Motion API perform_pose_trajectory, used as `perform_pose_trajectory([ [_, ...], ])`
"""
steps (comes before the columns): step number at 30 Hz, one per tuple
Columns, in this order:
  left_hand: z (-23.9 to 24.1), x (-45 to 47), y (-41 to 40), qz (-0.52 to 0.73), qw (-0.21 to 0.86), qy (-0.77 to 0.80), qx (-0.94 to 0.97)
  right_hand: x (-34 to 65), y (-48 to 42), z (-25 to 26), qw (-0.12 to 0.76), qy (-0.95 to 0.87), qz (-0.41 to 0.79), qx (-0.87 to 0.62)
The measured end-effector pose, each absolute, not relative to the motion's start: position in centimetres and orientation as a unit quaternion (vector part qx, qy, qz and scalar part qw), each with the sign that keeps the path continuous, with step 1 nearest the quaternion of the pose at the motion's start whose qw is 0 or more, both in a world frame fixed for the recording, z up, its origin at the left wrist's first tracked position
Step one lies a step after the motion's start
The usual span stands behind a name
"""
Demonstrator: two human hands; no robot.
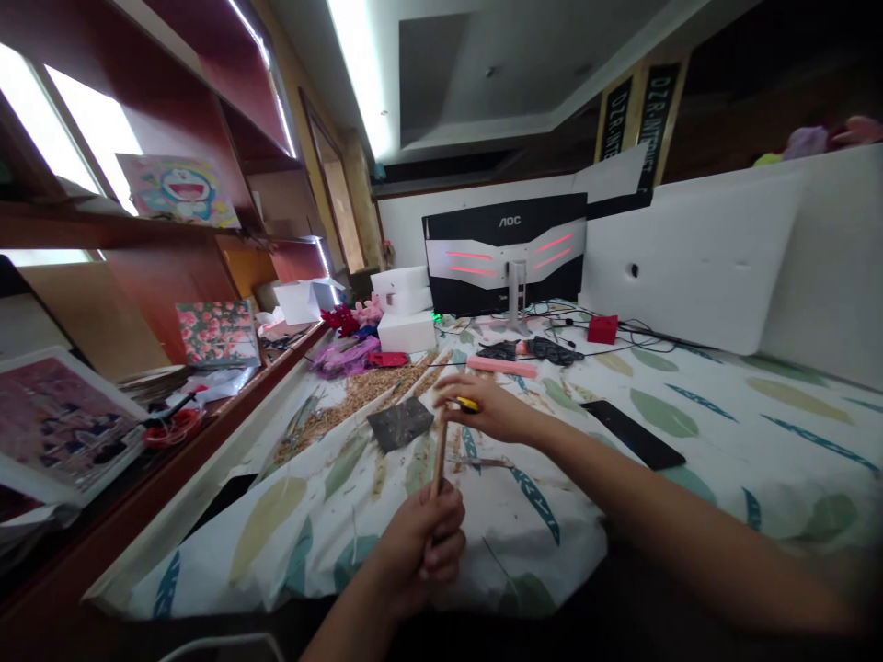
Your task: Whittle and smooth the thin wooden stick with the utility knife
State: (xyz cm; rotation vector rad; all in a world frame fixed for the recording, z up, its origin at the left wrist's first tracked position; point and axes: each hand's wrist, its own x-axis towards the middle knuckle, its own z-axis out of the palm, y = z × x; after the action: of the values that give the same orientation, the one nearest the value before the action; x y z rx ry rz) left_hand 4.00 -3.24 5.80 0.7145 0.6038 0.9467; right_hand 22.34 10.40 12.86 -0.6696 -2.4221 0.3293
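At the lower centre of the frame, we see the left hand (pixel 424 544) clamped around the lower end of a thin, light-brown wooden stick (pixel 440 452), which runs up to the middle of the frame. There, the right hand (pixel 493 411) is curled around a small yellow-and-black tool (pixel 468 405) by the stick's upper end; we cannot tell whether the tool touches the wood. Just left of the stick, we find a dark grey, four-cornered flat sheet (pixel 400 425) on a white leaf-patterned tablecloth (pixel 269 575), with loose tan shavings (pixel 365 395) farther left.
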Motion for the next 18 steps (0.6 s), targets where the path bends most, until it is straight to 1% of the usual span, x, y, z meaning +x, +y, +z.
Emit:
perform_pose_trajectory([
  [1, 5.5, 4.4, -2.9, 0.475, 0.761, 0.31, 0.315, 21.6, 10.2, 12.3, 0.312, -0.902, 0.066, -0.291],
  [2, 5.2, 4.8, -2.6, 0.506, 0.734, 0.335, 0.305, 21.0, 9.9, 11.7, 0.302, -0.895, 0.016, -0.328],
  [4, 4.8, 5.2, -2.1, 0.538, 0.705, 0.356, 0.297, 20.1, 9.4, 10.6, 0.225, -0.899, -0.048, -0.372],
  [6, 4.7, 5.2, -1.8, 0.547, 0.703, 0.35, 0.289, 19.4, 8.8, 9.8, 0.141, -0.913, -0.08, -0.374],
  [8, 4.8, 5.1, -1.8, 0.558, 0.702, 0.342, 0.283, 18.9, 8.3, 9.5, 0.101, -0.917, -0.097, -0.374],
  [12, 5.4, 5.0, -2.4, 0.569, 0.7, 0.336, 0.271, 18.2, 7.8, 9.6, 0.072, -0.91, -0.106, -0.394],
  [18, 6.2, 5.3, -2.9, 0.574, 0.697, 0.344, 0.258, 17.7, 8.5, 9.1, 0.089, -0.917, -0.122, -0.369],
])
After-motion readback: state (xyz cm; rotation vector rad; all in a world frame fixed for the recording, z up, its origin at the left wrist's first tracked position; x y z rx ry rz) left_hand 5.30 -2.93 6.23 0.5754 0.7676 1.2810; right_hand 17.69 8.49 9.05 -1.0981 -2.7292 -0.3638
